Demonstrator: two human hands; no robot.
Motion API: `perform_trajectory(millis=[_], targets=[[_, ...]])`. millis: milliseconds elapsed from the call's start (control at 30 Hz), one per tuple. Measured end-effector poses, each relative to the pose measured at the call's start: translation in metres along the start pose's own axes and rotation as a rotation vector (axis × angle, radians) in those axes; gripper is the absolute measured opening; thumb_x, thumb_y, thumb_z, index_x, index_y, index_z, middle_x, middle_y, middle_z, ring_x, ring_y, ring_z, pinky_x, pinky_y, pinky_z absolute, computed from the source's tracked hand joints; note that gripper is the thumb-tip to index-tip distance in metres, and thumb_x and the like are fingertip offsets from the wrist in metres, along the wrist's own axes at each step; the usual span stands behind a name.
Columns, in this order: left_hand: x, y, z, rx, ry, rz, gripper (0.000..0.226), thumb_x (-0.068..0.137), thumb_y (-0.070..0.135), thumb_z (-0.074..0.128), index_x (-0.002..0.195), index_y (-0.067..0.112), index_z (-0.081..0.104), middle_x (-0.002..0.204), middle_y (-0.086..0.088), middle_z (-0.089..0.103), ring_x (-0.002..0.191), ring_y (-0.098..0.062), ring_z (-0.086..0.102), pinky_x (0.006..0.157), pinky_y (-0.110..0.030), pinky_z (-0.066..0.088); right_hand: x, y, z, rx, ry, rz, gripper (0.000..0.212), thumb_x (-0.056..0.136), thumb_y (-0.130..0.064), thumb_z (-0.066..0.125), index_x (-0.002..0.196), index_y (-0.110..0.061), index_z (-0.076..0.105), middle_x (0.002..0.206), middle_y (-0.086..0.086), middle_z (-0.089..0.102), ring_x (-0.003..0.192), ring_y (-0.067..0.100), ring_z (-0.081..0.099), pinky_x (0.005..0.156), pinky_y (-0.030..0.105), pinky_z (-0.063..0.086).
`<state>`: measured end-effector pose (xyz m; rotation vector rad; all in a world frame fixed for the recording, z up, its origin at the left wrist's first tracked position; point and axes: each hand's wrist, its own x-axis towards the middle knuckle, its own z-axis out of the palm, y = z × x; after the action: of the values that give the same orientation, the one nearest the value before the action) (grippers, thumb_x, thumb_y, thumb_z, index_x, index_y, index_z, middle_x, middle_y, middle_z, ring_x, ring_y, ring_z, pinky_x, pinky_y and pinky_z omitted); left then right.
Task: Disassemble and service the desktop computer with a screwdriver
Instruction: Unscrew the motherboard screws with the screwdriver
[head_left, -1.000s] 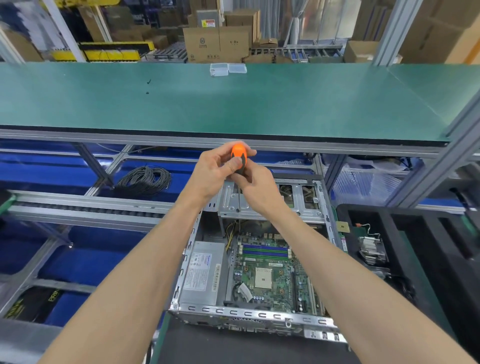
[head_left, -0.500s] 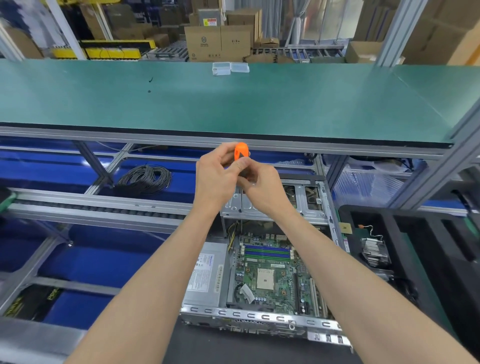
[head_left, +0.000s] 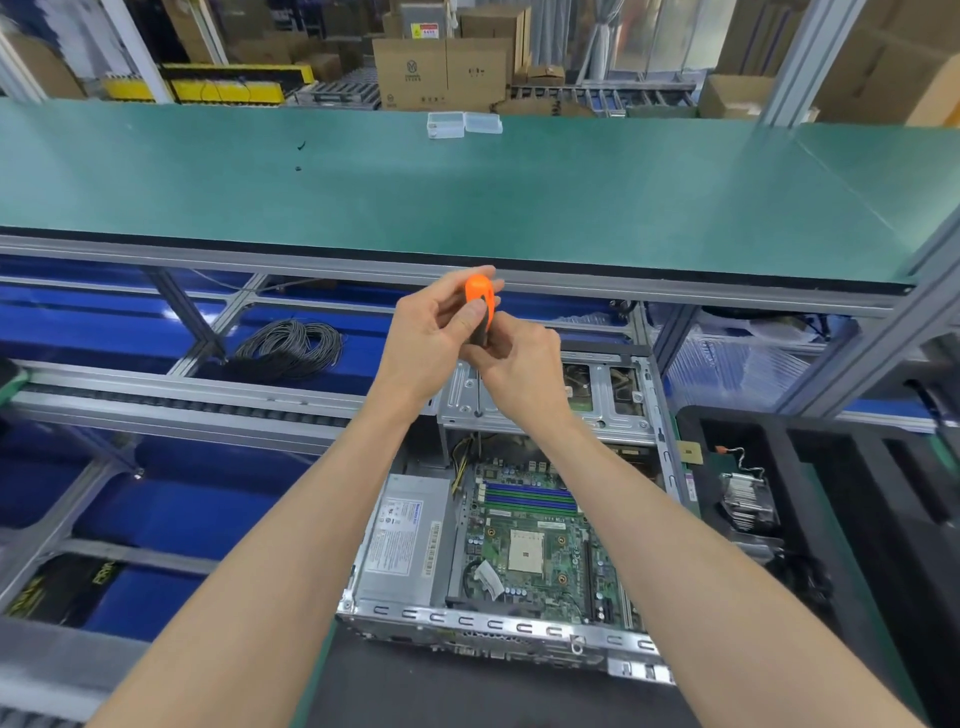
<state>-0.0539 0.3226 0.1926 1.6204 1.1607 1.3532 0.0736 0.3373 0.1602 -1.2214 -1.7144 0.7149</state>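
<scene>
An open desktop computer case (head_left: 498, 626) lies on the dark mat, its green motherboard (head_left: 530, 545) and grey power supply (head_left: 405, 545) exposed. A screwdriver (head_left: 479, 292) with an orange and black handle stands upright over the metal drive cage (head_left: 602, 395) at the case's far end. Its thin shaft runs down to the cage's left part. My left hand (head_left: 431, 338) pinches the top of the handle with thumb and fingers. My right hand (head_left: 519, 369) curls around the lower handle from the right.
A green shelf (head_left: 467, 192) spans the view above the hands, with two small clear plastic boxes (head_left: 462, 124) at its far edge. A black cable coil (head_left: 288, 348) lies at left. A black foam tray (head_left: 857, 519) at right holds a removed heatsink (head_left: 748, 499).
The view has shifted slightly, so the case sits lower in frame. Both hands stay on the screwdriver handle over the drive cage, with the fingers shifted a little on the handle.
</scene>
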Motion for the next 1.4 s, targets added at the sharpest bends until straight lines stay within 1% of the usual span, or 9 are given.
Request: perform_trajectory(millis=[200,433,533,633,733,867,1033,1233,1400], targets=[[0.004,-0.001,-0.002,-0.042,-0.094,0.025,0.05,0.097,-0.009,0.048,0.142,0.012,0.053,0.137,-0.004,0.063,0.126,-0.018,0.06,0.107,-0.036,0.048,0.007,0.003,-0.016,0.086,-0.183,0.074,0.01,0.088,-0.012,0.074,0.09,-0.004,0.069,0.081,0.021,0.071,0.084,0.044,0.065,0.083,0.056,0.053],[0.001,-0.006,0.004,0.042,0.14,-0.015,0.037,0.084,0.004,0.068,0.118,0.018,0.073,0.094,-0.009,0.073,0.084,-0.013,0.064,0.093,-0.048,0.056,0.012,-0.008,-0.021,0.048,-0.32,0.047,0.01,0.089,-0.009,0.071,0.096,-0.001,0.07,0.086,0.008,0.074,0.078,0.024,0.065,0.079,0.041,0.053],[-0.002,-0.002,0.016,0.123,0.264,-0.009,0.034,0.079,0.018,0.076,0.112,0.026,0.075,0.08,0.007,0.07,0.073,-0.005,0.058,0.085,-0.044,0.058,0.005,-0.009,-0.012,-0.027,-0.181,0.054,0.015,0.088,-0.014,0.07,0.082,-0.003,0.063,0.069,0.01,0.062,0.063,0.022,0.051,0.062,0.035,0.04],[-0.005,-0.001,0.022,0.199,0.307,0.032,0.027,0.077,0.029,0.081,0.104,0.027,0.075,0.076,0.014,0.071,0.075,-0.002,0.066,0.083,-0.037,0.059,-0.004,-0.007,-0.006,-0.094,0.031,0.024,0.014,0.088,-0.018,0.071,0.085,-0.005,0.065,0.073,0.002,0.07,0.069,0.023,0.061,0.073,0.036,0.041],[-0.005,-0.003,0.019,0.215,0.295,0.042,0.031,0.079,0.025,0.08,0.11,0.025,0.075,0.09,0.01,0.075,0.089,-0.008,0.071,0.089,-0.038,0.057,-0.003,-0.006,-0.008,-0.139,-0.019,-0.039,0.022,0.091,-0.012,0.066,0.074,-0.014,0.054,0.059,-0.004,0.058,0.06,0.026,0.05,0.07,0.037,0.035],[0.007,0.002,0.002,0.166,0.111,0.111,0.043,0.094,0.009,0.058,0.133,0.026,0.062,0.125,0.004,0.07,0.112,-0.005,0.066,0.095,-0.029,0.053,0.002,-0.007,-0.014,-0.091,-0.172,-0.021,0.008,0.094,-0.008,0.064,0.098,-0.002,0.065,0.087,0.006,0.076,0.086,0.027,0.069,0.087,0.043,0.051],[0.007,0.003,0.009,0.202,0.148,0.121,0.023,0.092,0.01,0.065,0.111,0.016,0.077,0.084,0.017,0.072,0.074,0.002,0.062,0.075,-0.022,0.051,0.005,-0.006,-0.016,-0.07,-0.262,-0.012,0.011,0.095,-0.005,0.059,0.093,-0.015,0.057,0.077,-0.02,0.063,0.072,-0.006,0.058,0.076,0.028,0.043],[0.006,0.008,0.018,0.213,0.283,0.08,0.022,0.08,0.028,0.08,0.102,0.032,0.079,0.071,0.018,0.067,0.07,-0.008,0.061,0.074,-0.033,0.054,-0.003,-0.007,-0.004,-0.039,0.062,0.056,0.018,0.085,-0.021,0.077,0.096,-0.011,0.067,0.08,-0.006,0.071,0.077,0.015,0.066,0.074,0.005,0.038],[0.007,0.01,0.012,0.346,0.201,0.124,0.024,0.084,0.032,0.072,0.108,0.032,0.076,0.081,0.017,0.068,0.079,-0.005,0.063,0.08,-0.028,0.053,-0.003,-0.01,-0.008,-0.032,-0.02,0.037,0.009,0.09,-0.01,0.069,0.097,-0.006,0.068,0.087,0.002,0.075,0.083,0.022,0.07,0.087,0.043,0.052]])
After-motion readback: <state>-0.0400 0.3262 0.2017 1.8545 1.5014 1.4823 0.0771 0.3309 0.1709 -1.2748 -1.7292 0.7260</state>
